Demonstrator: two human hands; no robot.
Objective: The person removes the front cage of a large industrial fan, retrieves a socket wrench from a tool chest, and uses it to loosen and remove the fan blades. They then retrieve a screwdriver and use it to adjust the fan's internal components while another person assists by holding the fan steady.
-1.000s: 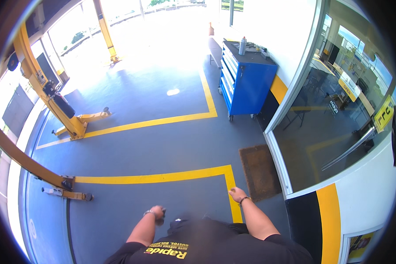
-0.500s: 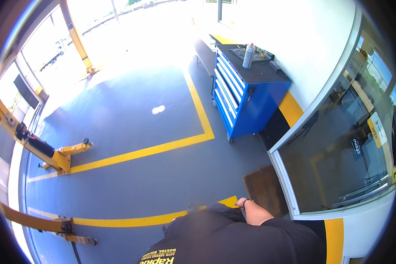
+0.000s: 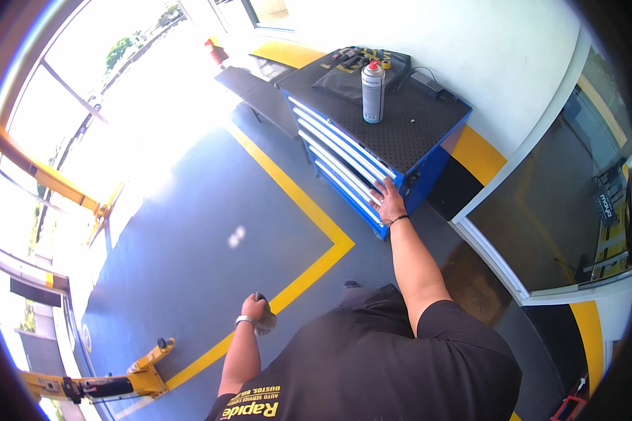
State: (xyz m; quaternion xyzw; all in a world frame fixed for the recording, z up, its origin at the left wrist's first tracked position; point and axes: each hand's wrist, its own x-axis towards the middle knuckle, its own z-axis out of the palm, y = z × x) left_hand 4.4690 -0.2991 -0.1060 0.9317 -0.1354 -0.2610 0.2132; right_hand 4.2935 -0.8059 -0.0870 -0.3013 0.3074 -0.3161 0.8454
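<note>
My right hand [image 3: 390, 203] reaches out with its fingers apart, at or very near the silver drawer fronts of the blue tool cabinet [image 3: 428, 189]. My left hand [image 3: 254, 309], low at the centre left, is closed on a dark grey cloth-like bundle [image 3: 264, 321]. On the cabinet's black perforated top stand a grey spray can with a red cap [image 3: 372, 98], a black mat or bag with small tools [image 3: 330, 81] and a small black box with a cable [image 3: 425, 84].
A dark bench [image 3: 249, 88] adjoins the cabinet's far end. Yellow lift posts and arms [image 3: 147, 379] are at the left. A yellow line [image 3: 309, 217] crosses the grey floor. A glass door [image 3: 555, 217] with a brown mat [image 3: 477, 288] before it is at the right.
The view has moved nearer the cabinet and turned down toward it. My right arm has risen forward to the drawers, fingers spreading; my left hand has come back into sight.
</note>
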